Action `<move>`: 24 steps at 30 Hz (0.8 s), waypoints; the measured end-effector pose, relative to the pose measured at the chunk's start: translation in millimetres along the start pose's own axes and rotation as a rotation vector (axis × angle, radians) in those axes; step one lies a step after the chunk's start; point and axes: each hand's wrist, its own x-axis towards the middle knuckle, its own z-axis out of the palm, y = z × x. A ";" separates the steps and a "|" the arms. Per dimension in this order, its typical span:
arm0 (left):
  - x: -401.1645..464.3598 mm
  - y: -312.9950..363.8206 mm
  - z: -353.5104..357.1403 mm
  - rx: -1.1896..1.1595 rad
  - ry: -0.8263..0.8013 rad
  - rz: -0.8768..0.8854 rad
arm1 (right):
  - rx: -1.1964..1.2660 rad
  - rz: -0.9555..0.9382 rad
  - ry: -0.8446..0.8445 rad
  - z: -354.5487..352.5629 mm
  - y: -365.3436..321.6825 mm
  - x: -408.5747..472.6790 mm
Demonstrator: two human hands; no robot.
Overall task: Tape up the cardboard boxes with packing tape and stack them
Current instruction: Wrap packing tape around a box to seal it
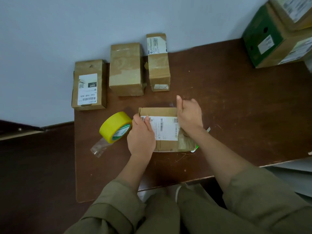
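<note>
Head view. Flat brown cardboard box with white shipping label (166,129): centre of dark brown wooden table (236,107), under both hands. Left hand (141,137): fingers curled over box's left edge, steadying it. Right hand (189,115): laid on right side, seemingly pressing a clear tape strip (170,104) that overhangs the far edge; whether it pinches anything, cannot tell. Yellow roll of packing tape (115,126): just left of the box, loose tail trailing. Advice: smooth tape outward from the seam, holding the box firm. Tape outline faint; seam hidden beneath hands.
</note>
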 end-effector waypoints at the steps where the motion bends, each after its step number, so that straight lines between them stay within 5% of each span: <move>1: 0.4 -0.6 0.4 0.003 -0.003 -0.001 | 0.023 0.002 0.010 -1.8 -1.5 0.3; 8: 17.4 18.1 -15.7 -0.032 -0.062 0.188 | 0.188 0.242 0.180 -19.2 12.5 -8.2; 11: 30.0 46.2 -29.5 -0.359 -0.044 0.247 | 0.213 0.416 0.262 -41.4 20.8 -17.0; 13: 34.7 59.8 -38.4 -0.538 0.113 0.260 | 0.236 0.562 0.301 -53.9 22.4 -17.8; 16: 31.0 70.8 -45.7 -0.698 0.212 0.064 | 0.376 0.795 0.391 -68.6 22.1 -16.0; 21: 5.8 85.5 -34.9 -0.971 -0.589 -0.480 | 0.574 1.041 0.453 -79.8 8.9 -19.4; 24: 0.7 95.9 -25.8 -0.926 -0.442 -0.584 | 0.546 0.934 0.389 -81.1 -0.1 -21.2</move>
